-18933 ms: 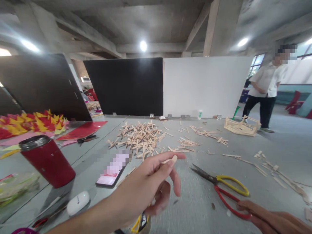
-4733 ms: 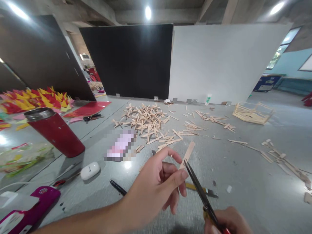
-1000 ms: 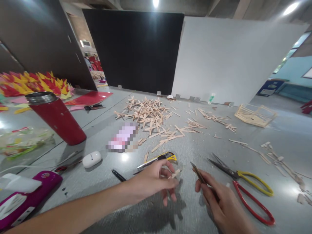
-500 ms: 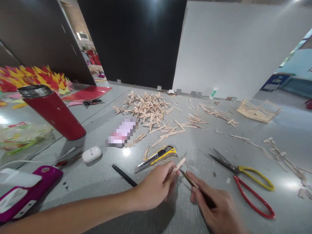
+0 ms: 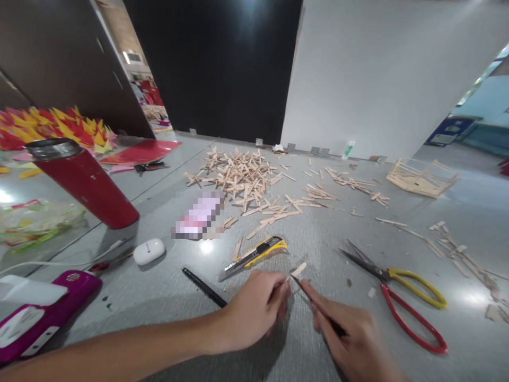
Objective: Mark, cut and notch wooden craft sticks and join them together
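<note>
My left hand (image 5: 256, 307) is closed, pinching a small pale wooden craft stick (image 5: 299, 270) that sticks out past the fingertips. Closed around a slim, pointed brownish tool (image 5: 303, 286) is my right hand (image 5: 350, 331); the tool's exact kind cannot be made out. Its dark tip meets the stick close to the left fingertips. Just beyond the left hand lies a yellow utility knife (image 5: 258, 254) with its blade out. A black pen (image 5: 203, 286) rests left of that hand, its near end hidden behind it. Scissors (image 5: 392, 276) with one yellow and one red handle lie spread on the right.
A heap of craft sticks (image 5: 242, 175) covers the table's middle. A pixelated phone (image 5: 201, 215), white earbud case (image 5: 149, 251), red flask (image 5: 85, 183) and purple power strip (image 5: 63, 302) stand leftward. A stick frame (image 5: 421, 178) sits far right, before a white panel (image 5: 377, 74).
The left hand has turned slightly, and the stick now lies flatter. The tool's tip has shifted a little left and up onto the stick.
</note>
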`<state>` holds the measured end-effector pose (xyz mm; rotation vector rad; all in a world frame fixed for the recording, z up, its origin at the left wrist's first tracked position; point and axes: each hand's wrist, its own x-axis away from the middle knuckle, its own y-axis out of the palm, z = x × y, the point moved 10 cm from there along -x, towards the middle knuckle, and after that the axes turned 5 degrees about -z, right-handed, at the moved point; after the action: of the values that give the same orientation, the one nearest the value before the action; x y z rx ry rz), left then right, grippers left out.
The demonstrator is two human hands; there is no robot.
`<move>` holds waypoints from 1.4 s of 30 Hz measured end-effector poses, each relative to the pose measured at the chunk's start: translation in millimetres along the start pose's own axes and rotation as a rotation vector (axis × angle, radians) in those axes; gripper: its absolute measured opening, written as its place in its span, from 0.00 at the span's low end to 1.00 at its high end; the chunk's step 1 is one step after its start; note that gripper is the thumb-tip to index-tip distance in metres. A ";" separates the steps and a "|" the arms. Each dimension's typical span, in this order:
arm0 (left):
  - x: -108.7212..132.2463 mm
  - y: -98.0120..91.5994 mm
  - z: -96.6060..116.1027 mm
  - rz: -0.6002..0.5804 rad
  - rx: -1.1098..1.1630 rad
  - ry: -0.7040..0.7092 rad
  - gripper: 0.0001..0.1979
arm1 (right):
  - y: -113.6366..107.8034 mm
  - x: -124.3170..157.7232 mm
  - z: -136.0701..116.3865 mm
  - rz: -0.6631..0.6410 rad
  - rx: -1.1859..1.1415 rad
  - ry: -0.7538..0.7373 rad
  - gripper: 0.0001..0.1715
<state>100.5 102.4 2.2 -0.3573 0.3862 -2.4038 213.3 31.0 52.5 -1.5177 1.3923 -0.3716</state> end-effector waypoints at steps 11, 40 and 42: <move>7.2 7.9 5.0 0.014 -0.374 0.124 0.09 | 13.0 20.1 -37.1 -0.075 0.714 -0.193 0.43; 1.6 -9.0 8.8 0.162 0.045 0.087 0.23 | 5.8 4.7 8.8 0.028 -0.101 0.143 0.27; 2.1 -7.7 7.7 0.152 0.054 0.073 0.23 | 4.1 4.7 -2.8 0.001 0.080 0.017 0.32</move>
<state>97.2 105.3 12.4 -0.2086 0.3668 -2.2781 210.2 26.3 48.6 -1.4516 1.3759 -0.4356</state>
